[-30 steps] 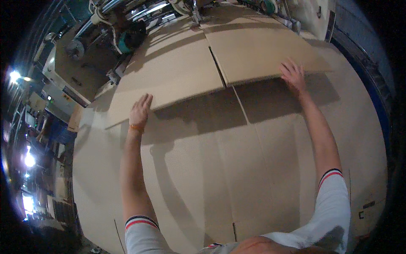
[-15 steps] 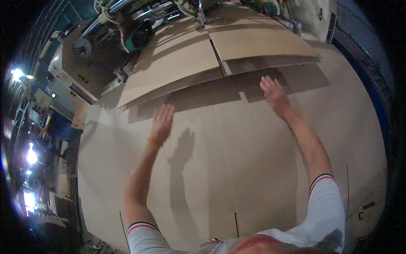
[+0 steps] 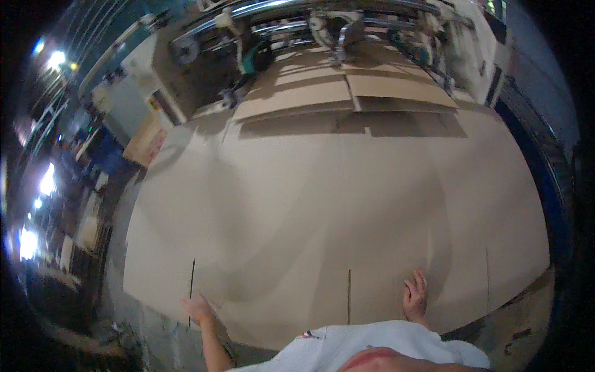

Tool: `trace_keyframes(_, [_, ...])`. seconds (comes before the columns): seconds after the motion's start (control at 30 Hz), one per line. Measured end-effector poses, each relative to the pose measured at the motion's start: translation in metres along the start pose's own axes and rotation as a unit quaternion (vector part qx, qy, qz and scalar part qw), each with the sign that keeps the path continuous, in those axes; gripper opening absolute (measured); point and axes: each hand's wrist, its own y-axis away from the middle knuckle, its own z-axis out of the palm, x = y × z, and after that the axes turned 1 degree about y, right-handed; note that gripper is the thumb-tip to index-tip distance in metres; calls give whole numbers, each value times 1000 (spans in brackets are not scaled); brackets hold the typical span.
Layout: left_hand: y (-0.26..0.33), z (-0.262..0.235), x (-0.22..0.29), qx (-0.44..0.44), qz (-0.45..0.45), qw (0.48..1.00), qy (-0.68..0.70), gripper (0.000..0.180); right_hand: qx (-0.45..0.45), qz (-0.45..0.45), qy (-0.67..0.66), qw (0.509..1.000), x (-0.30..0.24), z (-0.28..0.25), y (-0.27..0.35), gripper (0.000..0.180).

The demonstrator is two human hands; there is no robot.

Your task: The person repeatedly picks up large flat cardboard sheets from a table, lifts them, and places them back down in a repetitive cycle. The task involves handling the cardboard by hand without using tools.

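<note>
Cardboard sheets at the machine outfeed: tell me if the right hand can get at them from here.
Probably not. The right hand rests at the near edge of the big cardboard sheet; the outfeed sheets lie across its whole span, though nothing blocks the way.

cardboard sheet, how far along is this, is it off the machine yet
Done: the big cardboard sheet lies flat, drawn toward the person. In hand: left hand and right hand rest at its near edge. Left: more sheets sit at the machine outfeed beyond.
</note>
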Motion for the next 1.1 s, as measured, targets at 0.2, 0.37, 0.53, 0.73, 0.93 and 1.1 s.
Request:
trace_keyframes(0.2, [-32, 23, -69, -147, -87, 973, 152, 72, 68, 276, 142, 948, 28, -26, 82, 41])
trace_keyframes(0.37, [-61, 41, -60, -85, -177, 980, 36, 81, 131, 435, 223, 863, 88, -30, 103, 51])
trace_keyframes(0.53, [-67, 18, -65, -14, -241, 942, 233, 69, 125, 518, 45, 845, 126, -24, 117, 53])
trace_keyframes(0.73, [-95, -9, -143, -49, -439, 478, 760, 54, 121, 538, -218, 805, 145, -19, 121, 55])
trace_keyframes(0.93, [-136, -16, -169, -221, -232, 432, 843, 44, 126, 503, -381, 766, 156, -5, 120, 57])
trace_keyframes(1.1, [-182, -66, -144, -162, -206, 486, 834, 35, 190, 479, -407, 755, 150, -6, 121, 60])
